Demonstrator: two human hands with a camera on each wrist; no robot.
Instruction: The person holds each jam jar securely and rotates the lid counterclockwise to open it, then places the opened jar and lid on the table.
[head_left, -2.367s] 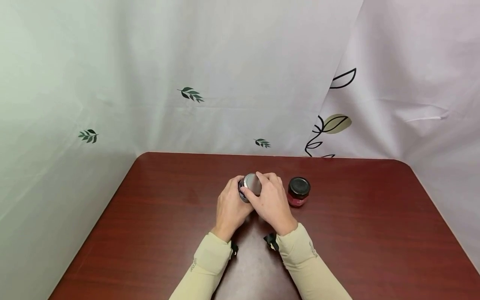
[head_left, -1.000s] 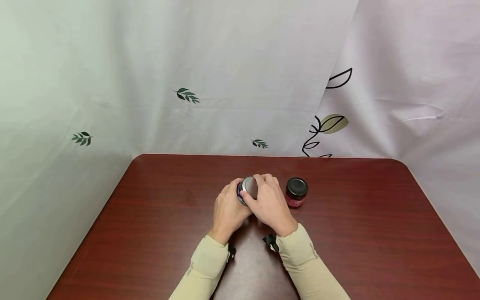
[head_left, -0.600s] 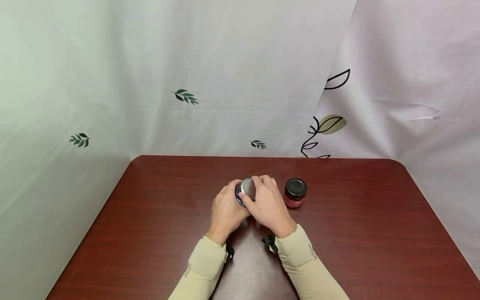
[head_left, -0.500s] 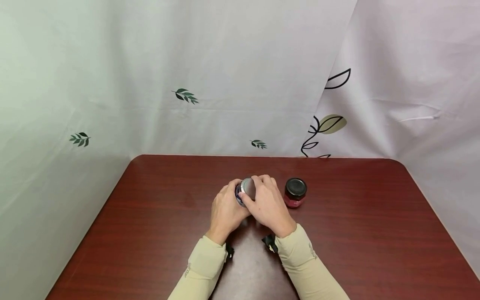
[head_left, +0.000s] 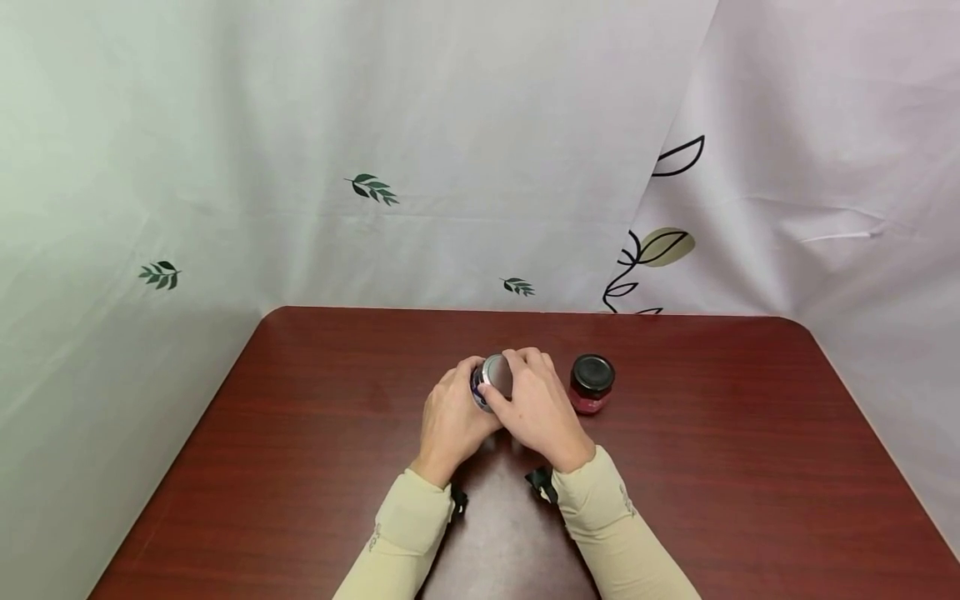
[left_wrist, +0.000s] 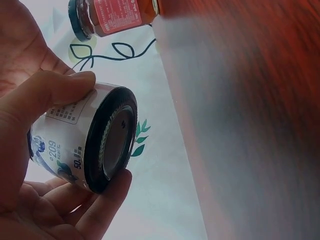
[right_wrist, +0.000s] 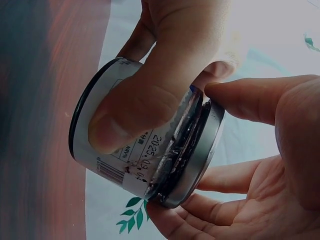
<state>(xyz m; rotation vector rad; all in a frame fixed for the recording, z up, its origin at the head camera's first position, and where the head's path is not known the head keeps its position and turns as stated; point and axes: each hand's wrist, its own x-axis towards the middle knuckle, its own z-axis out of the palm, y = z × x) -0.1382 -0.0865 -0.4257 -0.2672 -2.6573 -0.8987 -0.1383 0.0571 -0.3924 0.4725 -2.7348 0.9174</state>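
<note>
As left hand [head_left: 452, 418] and right hand [head_left: 542, 408] hide much of jar [left_wrist: 75, 125], head-frame centre between them, left clamped round it, right pinching silver lid [right_wrist: 200, 155]

My head view is bright, with pale glare on the table [head_left: 498, 533]. Both wrist views reach me dimmer; the right washes out at upper right, the jar [right_wrist: 135, 170] shaded.
</note>
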